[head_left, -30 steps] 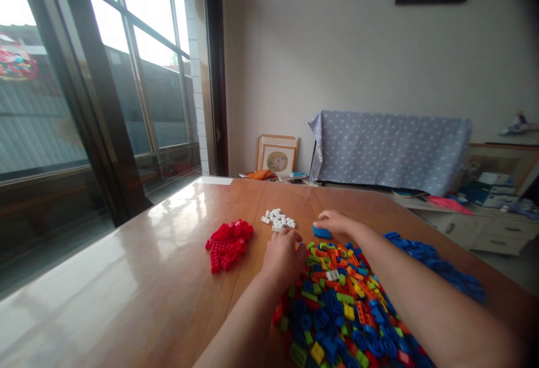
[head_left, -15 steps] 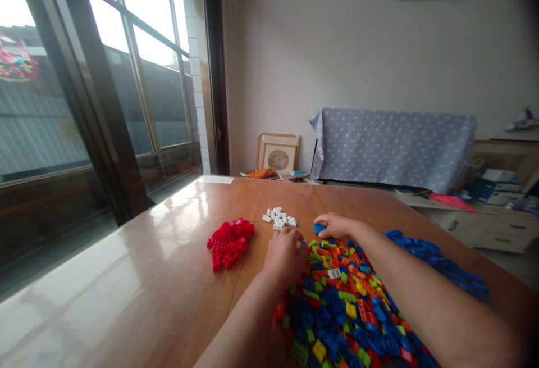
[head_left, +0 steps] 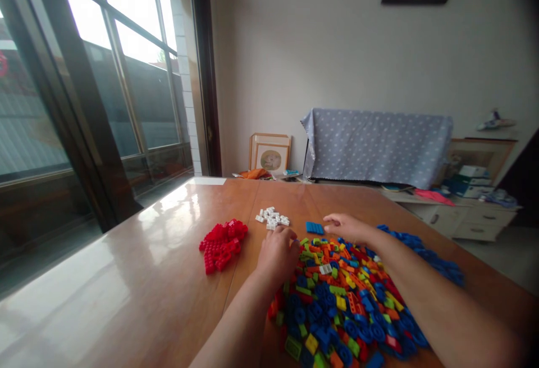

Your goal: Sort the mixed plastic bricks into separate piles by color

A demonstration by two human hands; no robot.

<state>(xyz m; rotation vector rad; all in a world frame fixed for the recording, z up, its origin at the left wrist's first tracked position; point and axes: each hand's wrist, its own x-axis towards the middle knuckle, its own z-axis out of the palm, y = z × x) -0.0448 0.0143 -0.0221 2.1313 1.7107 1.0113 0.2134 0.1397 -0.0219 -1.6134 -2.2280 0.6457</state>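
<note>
A flat blue toy-brick piece (head_left: 314, 227) lies on the table behind the mixed pile. My right hand (head_left: 346, 227) is just right of it, fingers loosely apart and holding nothing. My left hand (head_left: 278, 251) hovers at the pile's left edge with curled fingers. A small bit of blue shows between its thumb and forefinger, apparently a blue brick, mostly hidden. Below and between my arms spreads the pile of mixed toy bricks (head_left: 332, 289) in blue, orange, green, yellow and red. White bricks (head_left: 272, 218) form a small group just beyond my left hand.
Red bricks (head_left: 223, 244) are heaped to the left on the wooden table (head_left: 160, 278). A long heap of blue pieces (head_left: 425, 250) lies beyond my right forearm. Behind the table, a dotted cloth (head_left: 379, 146) drapes over something on a low cabinet (head_left: 475, 219).
My right hand has let go of the flat blue piece and drawn slightly right, leaving it on the table. My left hand keeps its curled pose. The view has turned slightly right.
</note>
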